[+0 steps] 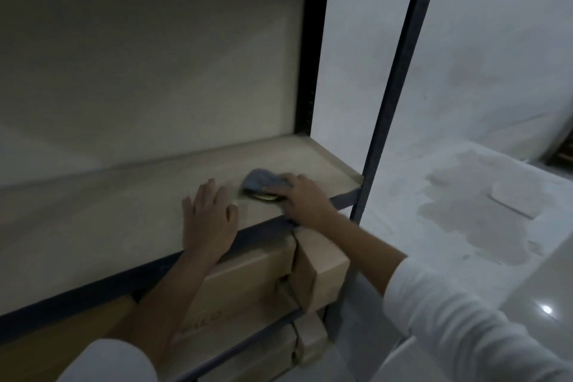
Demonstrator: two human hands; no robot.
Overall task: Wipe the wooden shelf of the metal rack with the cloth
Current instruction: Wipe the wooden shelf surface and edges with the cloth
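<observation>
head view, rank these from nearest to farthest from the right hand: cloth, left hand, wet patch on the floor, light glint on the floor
1. cloth: under the right hand, touching it, on the wooden shelf.
2. left hand: flat on the shelf, to its left.
3. wet patch: on the floor, right of the rack post.
4. light glint: on the floor, far lower right.

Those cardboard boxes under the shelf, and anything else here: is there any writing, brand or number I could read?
Nothing is legible.
Cardboard box below the wooden shelf: faint dark marks on its front face, too blurred to read.
Cloth, metal rack, wall: no writing visible.
</observation>
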